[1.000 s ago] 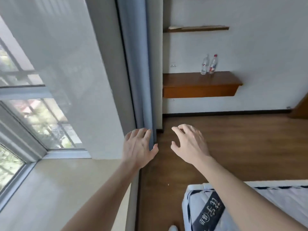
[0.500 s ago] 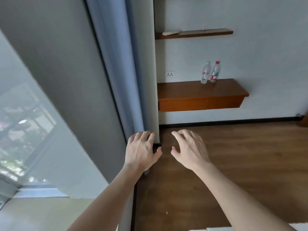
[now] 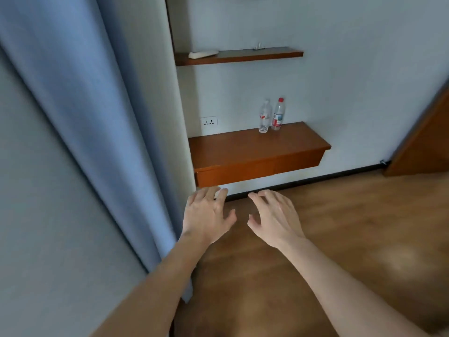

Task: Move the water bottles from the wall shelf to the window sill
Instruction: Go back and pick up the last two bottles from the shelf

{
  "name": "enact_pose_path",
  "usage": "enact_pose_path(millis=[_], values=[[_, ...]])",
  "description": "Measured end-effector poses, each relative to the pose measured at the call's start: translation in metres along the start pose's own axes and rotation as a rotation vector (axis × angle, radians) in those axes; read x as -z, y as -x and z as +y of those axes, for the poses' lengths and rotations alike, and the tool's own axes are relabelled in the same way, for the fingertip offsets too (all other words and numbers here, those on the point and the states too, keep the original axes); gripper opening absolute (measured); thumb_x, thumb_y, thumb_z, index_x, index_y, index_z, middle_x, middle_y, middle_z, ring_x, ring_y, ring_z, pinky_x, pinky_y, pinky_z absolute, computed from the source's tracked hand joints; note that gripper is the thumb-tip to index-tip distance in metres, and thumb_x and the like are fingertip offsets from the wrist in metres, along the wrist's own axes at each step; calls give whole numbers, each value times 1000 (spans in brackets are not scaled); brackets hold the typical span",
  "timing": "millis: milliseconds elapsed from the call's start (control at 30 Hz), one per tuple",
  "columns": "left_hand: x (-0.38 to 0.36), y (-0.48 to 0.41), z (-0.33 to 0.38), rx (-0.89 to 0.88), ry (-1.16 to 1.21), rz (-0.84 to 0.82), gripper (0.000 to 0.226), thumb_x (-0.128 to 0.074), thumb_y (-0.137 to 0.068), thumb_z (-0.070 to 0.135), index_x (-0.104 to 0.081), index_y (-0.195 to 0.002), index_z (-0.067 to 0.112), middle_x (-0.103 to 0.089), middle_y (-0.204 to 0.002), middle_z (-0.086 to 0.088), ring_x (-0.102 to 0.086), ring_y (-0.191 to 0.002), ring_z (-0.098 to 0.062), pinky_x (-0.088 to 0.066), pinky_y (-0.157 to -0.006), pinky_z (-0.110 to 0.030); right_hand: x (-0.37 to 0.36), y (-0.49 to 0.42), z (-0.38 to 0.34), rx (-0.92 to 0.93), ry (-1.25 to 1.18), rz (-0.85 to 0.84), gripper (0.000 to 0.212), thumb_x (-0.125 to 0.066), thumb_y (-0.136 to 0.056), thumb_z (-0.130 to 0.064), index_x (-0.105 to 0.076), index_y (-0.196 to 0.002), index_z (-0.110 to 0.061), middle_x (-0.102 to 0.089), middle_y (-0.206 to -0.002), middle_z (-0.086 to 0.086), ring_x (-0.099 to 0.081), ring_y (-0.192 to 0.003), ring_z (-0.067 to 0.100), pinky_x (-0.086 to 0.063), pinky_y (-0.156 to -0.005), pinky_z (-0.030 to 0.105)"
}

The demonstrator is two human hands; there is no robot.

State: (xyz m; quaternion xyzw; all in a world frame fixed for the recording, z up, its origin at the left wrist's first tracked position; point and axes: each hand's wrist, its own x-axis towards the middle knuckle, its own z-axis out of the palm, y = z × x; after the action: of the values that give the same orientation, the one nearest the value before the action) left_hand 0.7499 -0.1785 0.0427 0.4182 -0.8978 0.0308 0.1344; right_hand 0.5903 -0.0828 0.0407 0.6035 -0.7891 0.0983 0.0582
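Water bottles stand side by side on the lower wall shelf [image 3: 255, 149], both upright with their long axes vertical and caps pointing up, close to the wall at the shelf's back edge. The clear bottle [image 3: 264, 116] on the left has a pale cap and a small red mark on its label; the red-capped bottle [image 3: 278, 114] on the right is just beside it, slightly taller in view, with a red and white label. Whether the two touch is hard to tell.

The shelf is a thick slab of reddish-brown wood with a smooth, faintly glossy top and a deep front face. Above it hangs a thinner upper shelf [image 3: 267, 55] of the same wood, carrying a flat white object [image 3: 202, 54] at its left end and a small pale item [image 3: 258, 46] too small to identify. A white wall socket [image 3: 209, 122] sits on the wall left of the bottles. A blue curtain [image 3: 80, 117] falls in soft folds along the left, and a brown wooden panel [image 3: 425, 142] leans in at the right edge.

The left hand [image 3: 206, 215] and right hand [image 3: 274, 217] are held out over the wood-grain floor [image 3: 352, 227], palms down, fingers spread and loosely curled, holding nothing. Both are well apart from the bottles, with only bare floor and the shelf's front between them.
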Motion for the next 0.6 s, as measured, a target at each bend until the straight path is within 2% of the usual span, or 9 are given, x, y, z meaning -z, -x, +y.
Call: enact_pose_path(millis=[167,400,600], values=[[-21,-101,-1,-88,70,-7,61,-41,-89,67,-43,-141,35,-49,-146,9,-43,-136,-16,-31,-117,-42,0,-71,28,-155,11,26,56,-53,-93,-54,-44,-144,-35,-50,-148,-4,-44,-138,18,-31,-116,39],[-55,-200,39,-280,130,-50,63,-40,-89,69,-43,-143,36,-47,-148,11,-43,-136,-14,-31,-115,-38,1,-109,93,-375,45,22,56,-51,-94,-57,-38,-145,-36,-44,-152,-5,-38,-143,19,-28,-119,42],[-82,-267,91,-431,160,-65,65,-39,-89,69,-41,-145,35,-46,-150,9,-41,-138,-14,-33,-114,-37,-12,-130,161,-524,91,20,57,-52,-91,-61,-39,-142,-38,-47,-149,-4,-42,-139,20,-32,-117,43]])
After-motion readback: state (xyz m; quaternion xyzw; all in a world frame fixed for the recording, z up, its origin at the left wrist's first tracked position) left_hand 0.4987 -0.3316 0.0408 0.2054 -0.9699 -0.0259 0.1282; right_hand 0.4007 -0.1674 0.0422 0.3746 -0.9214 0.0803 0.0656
